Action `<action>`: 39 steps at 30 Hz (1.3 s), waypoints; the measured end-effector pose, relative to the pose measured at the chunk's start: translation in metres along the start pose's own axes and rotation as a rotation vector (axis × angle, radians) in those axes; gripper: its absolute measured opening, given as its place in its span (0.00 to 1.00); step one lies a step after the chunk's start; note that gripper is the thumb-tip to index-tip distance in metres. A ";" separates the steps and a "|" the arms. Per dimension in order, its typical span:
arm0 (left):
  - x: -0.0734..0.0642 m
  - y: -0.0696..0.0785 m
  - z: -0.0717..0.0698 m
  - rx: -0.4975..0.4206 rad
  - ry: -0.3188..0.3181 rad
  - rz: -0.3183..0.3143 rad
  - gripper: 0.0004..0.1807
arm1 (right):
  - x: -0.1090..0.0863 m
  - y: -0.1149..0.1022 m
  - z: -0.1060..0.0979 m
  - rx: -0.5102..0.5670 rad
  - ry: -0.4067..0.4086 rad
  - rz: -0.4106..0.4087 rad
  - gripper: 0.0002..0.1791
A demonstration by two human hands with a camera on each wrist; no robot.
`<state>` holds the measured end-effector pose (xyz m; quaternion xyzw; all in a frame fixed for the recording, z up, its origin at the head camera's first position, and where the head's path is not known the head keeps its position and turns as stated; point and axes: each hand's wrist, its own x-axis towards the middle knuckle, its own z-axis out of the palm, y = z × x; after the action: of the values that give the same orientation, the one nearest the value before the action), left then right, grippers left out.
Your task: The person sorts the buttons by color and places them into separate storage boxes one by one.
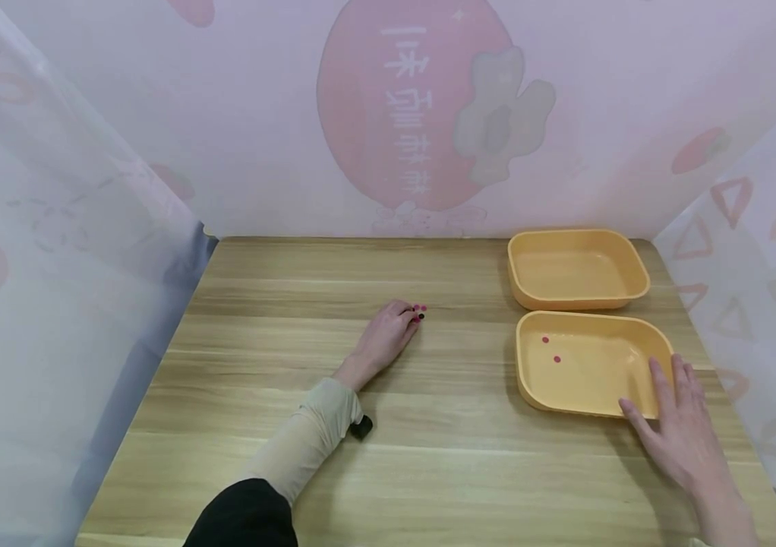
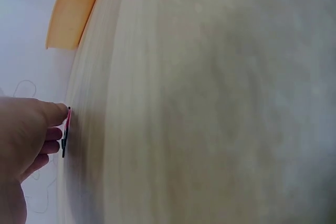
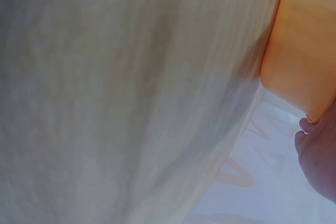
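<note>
Pink and black discs (image 1: 424,308) lie on the tabletop (image 1: 443,471) at the left hand (image 1: 385,334), fingers curled; grip cannot be confirmed. Being thin, they could slip. Right hand (image 1: 685,433), fingers spread, touches the front tray (image 1: 586,384); leaning could tip it.

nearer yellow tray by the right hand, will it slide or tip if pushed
The nearer yellow tray looks thin-walled, so probably light and fairly stiff. Sitting low and wide, it would likely slide rather than tip. The pink discs lying inside might shift if it's jolted.
</note>
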<state>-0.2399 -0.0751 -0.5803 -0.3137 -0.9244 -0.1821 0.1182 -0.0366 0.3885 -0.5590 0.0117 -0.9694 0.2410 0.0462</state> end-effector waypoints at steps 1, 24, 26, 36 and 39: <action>0.000 0.000 0.001 -0.005 -0.006 -0.010 0.09 | 0.000 0.000 0.000 0.000 0.002 0.000 0.47; 0.012 0.000 0.001 -0.096 -0.081 -0.196 0.05 | 0.000 0.002 0.001 -0.002 0.009 -0.009 0.47; 0.013 0.001 0.001 -0.108 -0.086 -0.205 0.04 | 0.000 0.002 0.001 -0.002 0.008 -0.008 0.47; 0.017 0.000 0.006 -0.158 -0.095 -0.240 0.04 | 0.000 0.002 0.002 0.001 0.015 -0.014 0.47; 0.015 0.000 0.008 -0.152 -0.096 -0.239 0.03 | -0.001 0.002 0.001 0.007 0.016 -0.016 0.47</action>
<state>-0.2527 -0.0635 -0.5828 -0.2179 -0.9433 -0.2491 0.0273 -0.0361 0.3896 -0.5613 0.0178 -0.9680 0.2440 0.0560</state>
